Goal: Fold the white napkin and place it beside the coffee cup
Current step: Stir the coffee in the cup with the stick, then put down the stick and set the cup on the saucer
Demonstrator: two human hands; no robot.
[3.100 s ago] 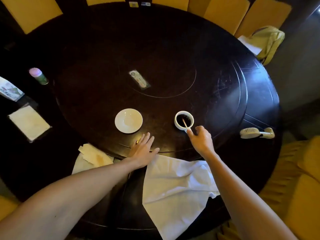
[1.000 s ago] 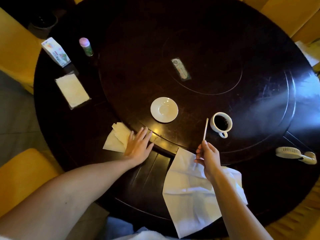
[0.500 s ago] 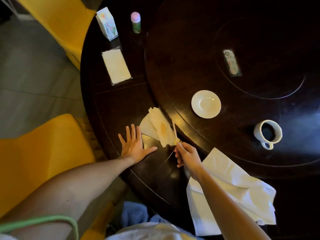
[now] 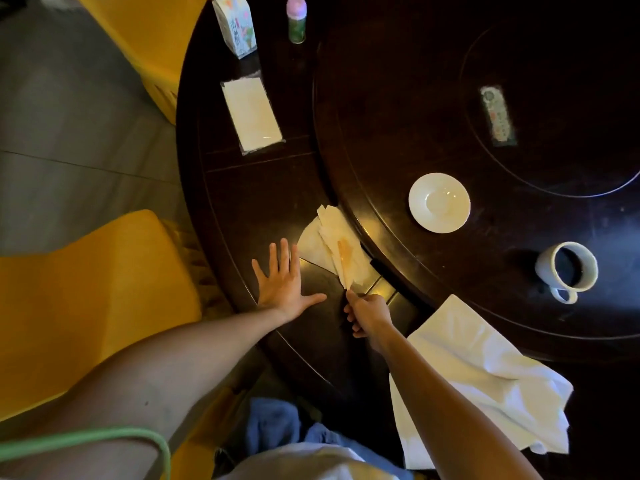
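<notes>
Left hand flat on dark round surface, fingers spread wide, holding nothing. Right hand grip closed on wooden stir stick, its tip over stained paper tissues. White napkin unfolded, rumpled at near edge, right of right forearm. Coffee cup apart, beyond napkin; saucer left of cup.

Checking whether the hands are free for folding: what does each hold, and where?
The right hand pinches the stir stick at its near end, over the tissues. The left hand lies flat, holding nothing.
</notes>
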